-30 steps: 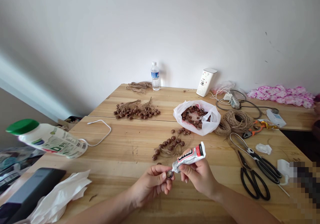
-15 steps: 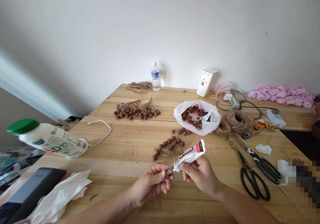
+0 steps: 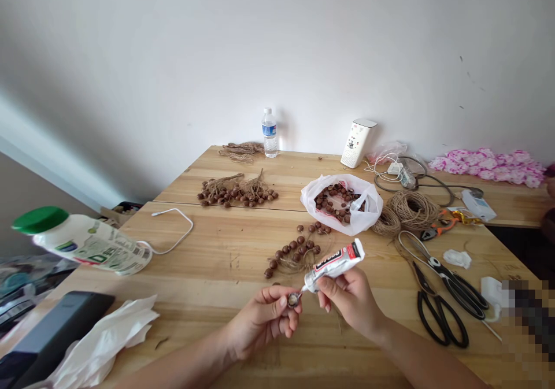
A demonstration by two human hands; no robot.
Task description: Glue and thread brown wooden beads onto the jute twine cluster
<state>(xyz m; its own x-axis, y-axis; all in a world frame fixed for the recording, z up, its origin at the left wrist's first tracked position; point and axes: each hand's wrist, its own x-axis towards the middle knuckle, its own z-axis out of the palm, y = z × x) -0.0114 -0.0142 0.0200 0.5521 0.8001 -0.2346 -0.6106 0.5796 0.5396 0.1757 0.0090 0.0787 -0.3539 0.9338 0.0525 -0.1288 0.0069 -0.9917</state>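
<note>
Between its thumb and fingers, my left hand [image 3: 264, 318] pinches a brown nutshell half [image 3: 293, 300], its hollow side turned up and a pale patch showing inside. My right hand [image 3: 351, 302] grips a white glue tube [image 3: 333, 266] with a red and black end; the tube slants down to the left, and its nozzle meets the shell's rim. Just beyond my hands lie brown nutshells strung on twine [image 3: 297, 250]. Farther back is a white plastic bag [image 3: 368, 218] holding many loose shells.
Twine-tied shell bunches [image 3: 238, 192] and a water bottle [image 3: 269, 134] are toward the back. On the right lie twine coils [image 3: 411, 210], pliers [image 3: 442, 225] and two pairs of scissors [image 3: 442, 314]. A green-capped bottle [image 3: 91, 241] and crumpled tissue [image 3: 106, 337] are on the left.
My right hand has shifted slightly right and drawn the glue tube back, its nozzle moving from over the shell to its upper right edge. My left hand stays nearly still.
</note>
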